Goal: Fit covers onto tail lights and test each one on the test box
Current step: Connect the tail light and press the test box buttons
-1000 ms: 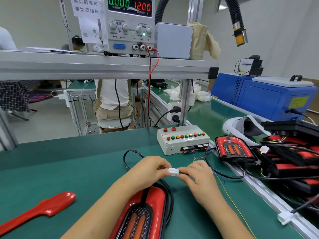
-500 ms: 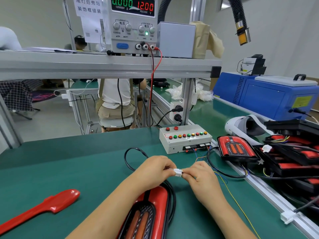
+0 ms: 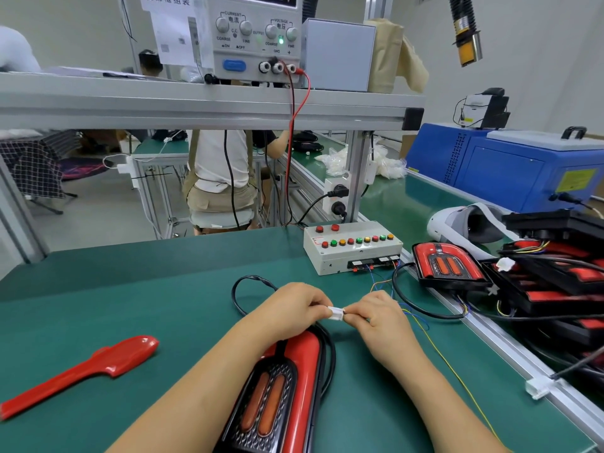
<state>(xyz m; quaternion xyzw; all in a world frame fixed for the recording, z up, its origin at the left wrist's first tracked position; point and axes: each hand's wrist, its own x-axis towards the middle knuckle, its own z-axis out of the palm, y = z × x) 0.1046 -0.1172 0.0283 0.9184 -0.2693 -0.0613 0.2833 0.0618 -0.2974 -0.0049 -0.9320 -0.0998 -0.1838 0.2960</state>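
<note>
On the green desk (image 3: pixel 98 289), a tail light (image 3: pixel 277 387) lies beneath the forearms. The left hand (image 3: pixel 291 308) and right hand (image 3: pixel 376 317) pinch a white connector (image 3: pixel 336 312) with curled fingers (image 3: pixel 315 304), near the test box (image 3: pixel 351 253).

Cut off, covered
Tail light (image 3: pixel 274 397) ran off the bottom edge; left hand (image 3: pixel 291 308) and right hand (image 3: pixel 376 317) covered most of the connector (image 3: pixel 336 312).

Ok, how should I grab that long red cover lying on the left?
Probably pinch the red cover across its narrow stem, coming down from above. It lies flat on the green mat with nothing touching it, and the stem is slimmer than its wide rounded end.
</note>
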